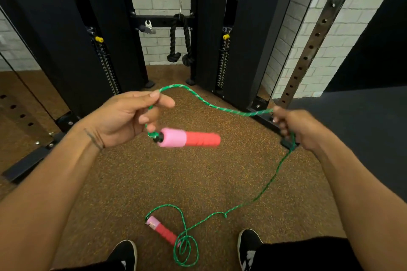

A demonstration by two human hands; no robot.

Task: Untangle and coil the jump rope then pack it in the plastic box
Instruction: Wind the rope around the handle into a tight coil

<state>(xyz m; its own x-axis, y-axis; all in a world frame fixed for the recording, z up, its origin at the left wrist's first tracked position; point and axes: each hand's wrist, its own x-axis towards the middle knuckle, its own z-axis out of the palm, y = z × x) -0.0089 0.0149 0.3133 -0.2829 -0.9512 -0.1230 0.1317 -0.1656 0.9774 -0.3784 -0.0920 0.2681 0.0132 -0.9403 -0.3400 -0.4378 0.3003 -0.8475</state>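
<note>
The green-and-white jump rope (222, 108) stretches in the air between my two hands. My left hand (130, 116) pinches the rope close to one pink-and-red handle (189, 138), which dangles blurred just below my fingers. My right hand (301, 127) is closed around the rope farther along. From there the rope drops to the brown floor and ends in loose loops (187, 248) around the second pink-and-red handle (163, 230), lying between my shoes. No plastic box is in view.
A black cable machine (110, 39) with weight stacks stands ahead, a black rope attachment (180, 39) hanging in its middle. A perforated steel upright (317, 37) leans at right. My black shoes (248, 246) stand on the speckled brown floor; dark mat at right.
</note>
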